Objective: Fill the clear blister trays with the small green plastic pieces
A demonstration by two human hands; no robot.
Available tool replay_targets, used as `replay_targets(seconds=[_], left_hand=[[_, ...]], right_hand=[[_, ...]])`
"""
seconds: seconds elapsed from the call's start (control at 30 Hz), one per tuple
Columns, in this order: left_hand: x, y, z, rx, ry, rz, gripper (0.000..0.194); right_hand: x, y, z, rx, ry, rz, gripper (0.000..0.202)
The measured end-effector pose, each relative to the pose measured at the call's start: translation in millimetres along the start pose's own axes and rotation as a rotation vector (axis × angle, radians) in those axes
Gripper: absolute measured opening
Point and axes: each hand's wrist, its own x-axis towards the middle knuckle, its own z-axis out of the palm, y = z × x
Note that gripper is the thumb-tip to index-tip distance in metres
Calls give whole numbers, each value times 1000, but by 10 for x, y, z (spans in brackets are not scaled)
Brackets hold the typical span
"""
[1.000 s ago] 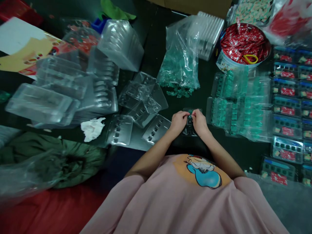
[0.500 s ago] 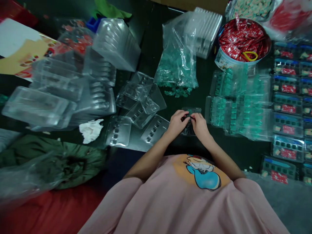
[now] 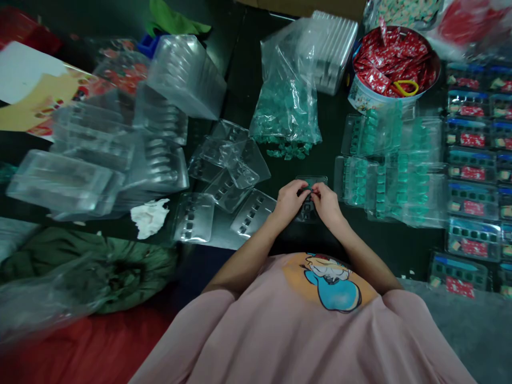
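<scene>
My left hand [image 3: 288, 198] and my right hand [image 3: 326, 201] meet over a clear plastic blister tray [image 3: 307, 213] lying on the dark table in front of my chest. Thumb and fingertips are drawn together on both hands, above the tray's upper part. What they pinch is too small and too covered to make out, though a hint of green shows between them. Just beyond, small green translucent pieces [image 3: 288, 150] spill from the mouth of a clear bag [image 3: 285, 114]. Right of my hands lie blister trays filled with green pieces [image 3: 412, 176].
Loose clear trays [image 3: 194, 218] and a stack of clear plastic shells [image 3: 64, 178] are on the left, near crumpled white paper [image 3: 150, 218]. At the back right stands a round tin [image 3: 376, 98] of red packets with yellow-handled scissors [image 3: 407, 87]. Packed sets [image 3: 472, 240] line the right edge.
The view has shifted slightly. Both hands stay over the same tray, with their fingertips still close together and only small finger movement.
</scene>
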Motion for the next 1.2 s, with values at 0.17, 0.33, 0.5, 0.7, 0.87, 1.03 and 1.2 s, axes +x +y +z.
replay_targets(seconds=[0.17,0.33,0.5,0.7,0.87,1.03,1.2], left_hand=[[51,-7,16,-18,-58,95,8],[30,-69,-20,-40,-68,84,17],[64,-86,15,-46,-93,64,16],[64,-54,-80,-87,-93,11,24],[46,-76,-95,-37,-82,48,13],[145,-123,-31,48,-69,85,16],[302,-144,-15,95,-53,90,22]], right_hand=[[2,15,0,19,0,9,15],[-1,32,8,69,0,35,19],[6,41,16,51,24,20,18],[1,79,-1,96,14,50,23],[11,78,30,84,22,24,26],[152,74,93,38,41,19,24],[468,16,28,-103,-5,-50,26]])
